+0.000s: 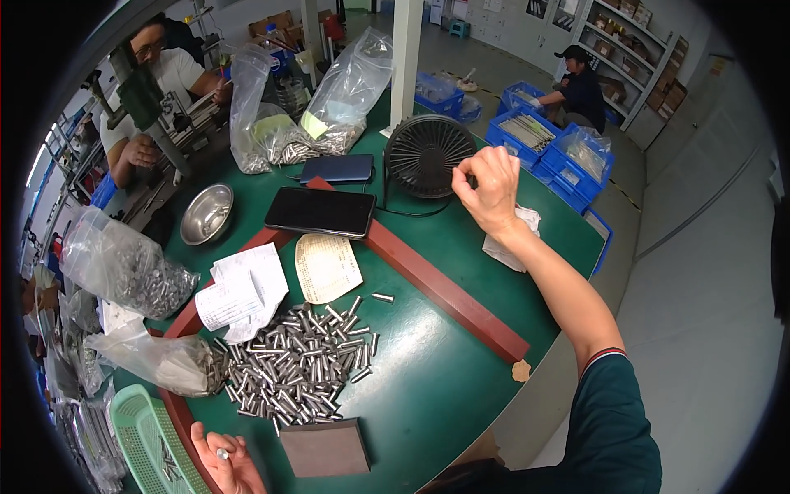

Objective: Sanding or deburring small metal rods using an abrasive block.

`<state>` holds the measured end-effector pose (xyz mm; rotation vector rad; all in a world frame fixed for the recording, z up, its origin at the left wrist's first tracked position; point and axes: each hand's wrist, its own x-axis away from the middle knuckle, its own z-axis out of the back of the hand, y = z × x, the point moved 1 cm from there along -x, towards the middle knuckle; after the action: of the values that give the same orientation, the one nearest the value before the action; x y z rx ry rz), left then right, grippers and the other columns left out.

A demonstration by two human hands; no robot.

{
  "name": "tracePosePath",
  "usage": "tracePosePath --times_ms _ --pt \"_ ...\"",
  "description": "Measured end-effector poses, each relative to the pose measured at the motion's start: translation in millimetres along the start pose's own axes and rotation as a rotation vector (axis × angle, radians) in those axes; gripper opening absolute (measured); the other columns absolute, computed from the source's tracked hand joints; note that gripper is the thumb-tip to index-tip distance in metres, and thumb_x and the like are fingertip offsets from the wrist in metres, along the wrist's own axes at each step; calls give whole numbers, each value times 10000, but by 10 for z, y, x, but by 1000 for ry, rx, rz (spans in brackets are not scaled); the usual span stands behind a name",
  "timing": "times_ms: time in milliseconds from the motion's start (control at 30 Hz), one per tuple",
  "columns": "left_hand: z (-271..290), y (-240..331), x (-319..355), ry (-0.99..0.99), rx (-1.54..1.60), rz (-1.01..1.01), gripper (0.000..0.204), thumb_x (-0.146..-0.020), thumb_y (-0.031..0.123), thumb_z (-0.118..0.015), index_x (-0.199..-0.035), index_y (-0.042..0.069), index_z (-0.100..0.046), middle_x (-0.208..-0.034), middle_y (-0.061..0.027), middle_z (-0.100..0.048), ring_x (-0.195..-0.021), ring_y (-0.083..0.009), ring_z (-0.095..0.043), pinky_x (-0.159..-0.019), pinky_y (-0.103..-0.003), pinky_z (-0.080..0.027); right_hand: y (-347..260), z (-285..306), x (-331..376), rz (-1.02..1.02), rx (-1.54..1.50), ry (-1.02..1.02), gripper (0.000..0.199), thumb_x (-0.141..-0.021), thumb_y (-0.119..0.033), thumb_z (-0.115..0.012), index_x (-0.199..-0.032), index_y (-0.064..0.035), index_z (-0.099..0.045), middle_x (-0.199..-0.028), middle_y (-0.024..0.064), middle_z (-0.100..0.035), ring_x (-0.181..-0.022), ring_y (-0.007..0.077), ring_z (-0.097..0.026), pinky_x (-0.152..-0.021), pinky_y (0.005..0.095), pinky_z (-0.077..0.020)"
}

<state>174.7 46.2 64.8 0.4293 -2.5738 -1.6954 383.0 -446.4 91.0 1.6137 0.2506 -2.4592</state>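
Observation:
At the lower left, my left hand [229,465] is closed round a small metal pin [222,454], its round end showing between the fingers. It is between the green plastic basket [136,403] and a flat grey-brown block [325,449]. Just above the block lies a heap of short steel pins [300,358], spread loosely on the green table [411,354]. My right hand [491,188] is raised at the far right, its fingers curled to the thumb beside the black fan [428,156]. Whatever its fingertips hold, if anything, is hidden.
Dark red bars [444,288] form an angle on the table, with a black phone [321,212] across their corner. Papers [243,292], a steel bowl [207,214] and bags of metal parts [127,263] stand around. Two other people sit farther off, one near blue crates [522,132].

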Motion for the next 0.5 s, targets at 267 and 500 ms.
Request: tracePosePath --times_ms 267,500 --pt "21 83 9 -114 77 39 586 -868 110 -640 -1383 33 -371 -901 -63 -551 -826 -189 -534 -896 -382 -449 -21 368 27 62 -52 -47 185 -636 -47 -720 -710 -97 -558 -735 28 -510 -724 218 -494 -694 351 -328" --pt "-2 105 21 -71 76 33 600 -858 122 -653 -1379 29 -369 -901 -55 -542 -810 -176 -518 -880 -380 -450 213 1610 652 -90 154 -109 181 -680 57 -652 -775 -64 -557 -775 76 -556 -758 262 -516 -718 362 -380"
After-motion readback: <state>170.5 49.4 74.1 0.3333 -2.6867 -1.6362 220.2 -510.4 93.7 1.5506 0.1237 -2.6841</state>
